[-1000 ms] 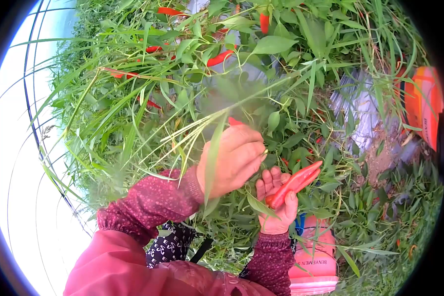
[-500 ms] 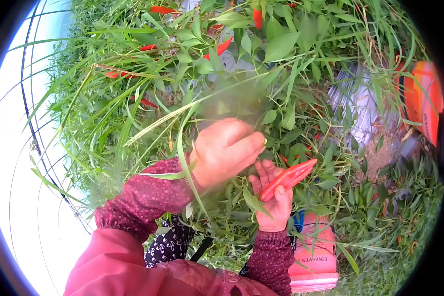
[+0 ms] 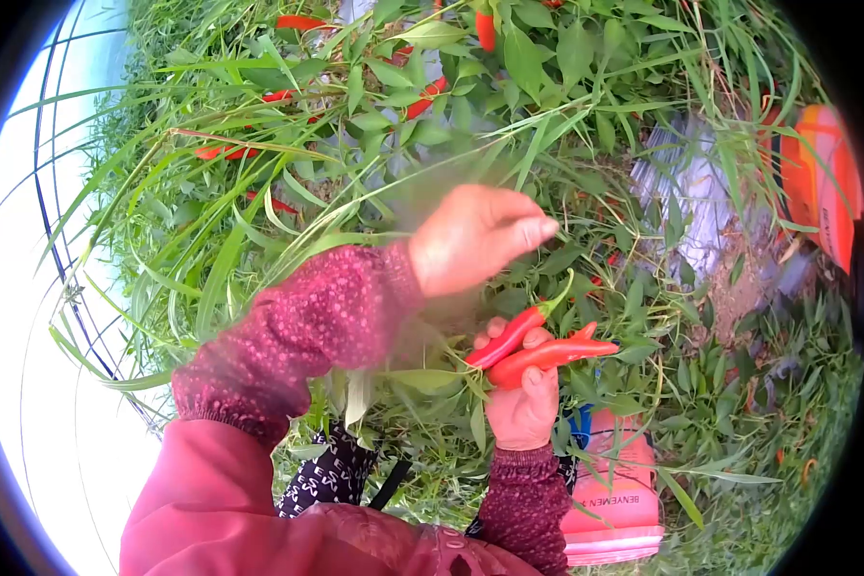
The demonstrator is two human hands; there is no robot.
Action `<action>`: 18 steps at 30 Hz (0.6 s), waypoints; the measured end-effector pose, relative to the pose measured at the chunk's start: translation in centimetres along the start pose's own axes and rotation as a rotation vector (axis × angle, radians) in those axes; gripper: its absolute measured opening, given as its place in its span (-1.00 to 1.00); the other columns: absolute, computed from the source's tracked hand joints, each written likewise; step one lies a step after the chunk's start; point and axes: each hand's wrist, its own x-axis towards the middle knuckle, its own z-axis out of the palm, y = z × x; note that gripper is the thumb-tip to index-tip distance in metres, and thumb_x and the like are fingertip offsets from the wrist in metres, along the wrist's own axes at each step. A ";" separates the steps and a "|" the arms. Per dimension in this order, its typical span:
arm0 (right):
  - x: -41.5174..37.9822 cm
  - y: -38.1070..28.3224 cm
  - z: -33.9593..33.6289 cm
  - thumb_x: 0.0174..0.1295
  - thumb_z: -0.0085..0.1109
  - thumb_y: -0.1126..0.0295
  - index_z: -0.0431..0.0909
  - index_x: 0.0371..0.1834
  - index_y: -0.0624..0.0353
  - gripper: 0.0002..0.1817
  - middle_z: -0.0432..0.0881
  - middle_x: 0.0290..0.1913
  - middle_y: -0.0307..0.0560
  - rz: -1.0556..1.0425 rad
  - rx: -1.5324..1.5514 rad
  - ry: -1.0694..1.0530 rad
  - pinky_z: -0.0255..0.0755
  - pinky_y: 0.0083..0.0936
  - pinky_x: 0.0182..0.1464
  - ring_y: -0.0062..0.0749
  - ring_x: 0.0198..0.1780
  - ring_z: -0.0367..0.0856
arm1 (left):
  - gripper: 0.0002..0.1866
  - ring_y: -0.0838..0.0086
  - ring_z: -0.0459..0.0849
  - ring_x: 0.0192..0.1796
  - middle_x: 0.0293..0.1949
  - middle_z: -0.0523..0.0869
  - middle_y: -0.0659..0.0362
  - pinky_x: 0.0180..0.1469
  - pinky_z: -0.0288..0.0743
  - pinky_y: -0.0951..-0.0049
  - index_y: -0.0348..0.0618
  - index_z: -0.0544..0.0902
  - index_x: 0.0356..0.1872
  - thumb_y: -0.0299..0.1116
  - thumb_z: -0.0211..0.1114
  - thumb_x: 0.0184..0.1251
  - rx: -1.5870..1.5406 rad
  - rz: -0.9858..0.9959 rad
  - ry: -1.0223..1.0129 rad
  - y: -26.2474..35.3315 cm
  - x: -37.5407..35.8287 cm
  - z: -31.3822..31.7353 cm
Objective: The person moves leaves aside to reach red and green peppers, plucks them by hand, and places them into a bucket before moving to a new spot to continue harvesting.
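Red peppers (image 3: 562, 354) across palm (image 3: 516, 422), right fingers (image 3: 540, 384) curled round them; left fingers (image 3: 536, 230) curled, apart, hold unclear.

Bright daylight; the sky (image 3: 14, 384) at left glares white. Black corners ring the round, bent view. 1 hazy smudge blurs the leaves (image 3: 451, 178) near the centre; shadows look soft.
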 end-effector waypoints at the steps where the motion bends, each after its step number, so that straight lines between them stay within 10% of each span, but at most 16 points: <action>1: 0.0 0.0 -0.5 0.03 0.18 0.33 0.36 -0.07 0.12 -0.62 0.42 0.01 0.14 -0.016 0.030 0.025 0.27 -0.13 0.17 -0.07 0.04 0.44 | -0.77 0.64 0.54 -0.38 -0.48 0.64 0.17 -0.29 0.46 0.53 -0.31 0.61 -0.27 -0.31 0.19 0.28 0.213 0.024 0.142 -1.7 1.9 -1.7; 5: -0.2 0.1 -0.7 0.03 0.18 0.31 0.35 -0.06 0.12 -0.60 0.42 0.02 0.14 -0.008 0.002 0.056 0.25 -0.08 0.19 -0.02 0.09 0.41 | -0.80 0.06 0.62 -0.21 -0.35 0.65 -0.11 -0.11 0.48 0.22 -0.27 0.60 -0.28 -0.50 0.11 0.05 1.094 -0.107 -0.043 -8.9 8.0 -7.5; 12: -0.2 -0.8 -0.9 0.05 0.23 0.20 0.33 -0.04 0.03 -0.57 0.35 0.09 0.08 -0.159 -0.003 0.149 0.25 -0.07 0.18 -0.02 0.10 0.40 | -0.74 0.24 0.67 -0.11 -0.14 0.68 0.08 -0.13 0.57 0.32 -0.18 0.64 -0.15 -0.41 0.09 0.18 1.745 -0.281 -0.279 -11.2 11.8 -9.3; 16: -0.6 -1.1 -1.7 0.05 0.23 0.15 0.34 -0.02 0.00 -0.55 0.36 0.09 0.07 -0.127 0.053 0.162 0.24 -0.06 0.19 -0.06 0.12 0.40 | -0.76 0.36 0.65 -0.08 -0.18 0.68 0.12 -0.13 0.54 0.28 -0.09 0.64 -0.14 -0.36 0.10 0.21 1.477 -0.522 0.041 -11.9 12.5 -9.5; 18: -0.6 -0.9 -1.7 0.04 0.23 0.16 0.35 -0.01 0.02 -0.54 0.40 0.07 0.09 -0.096 0.026 0.170 0.23 -0.07 0.21 -0.08 0.11 0.40 | -0.74 0.33 0.65 -0.08 -0.15 0.68 0.16 -0.20 0.54 0.20 -0.05 0.63 -0.10 -0.33 0.16 0.19 1.648 -0.560 -0.178 -11.5 12.7 -9.4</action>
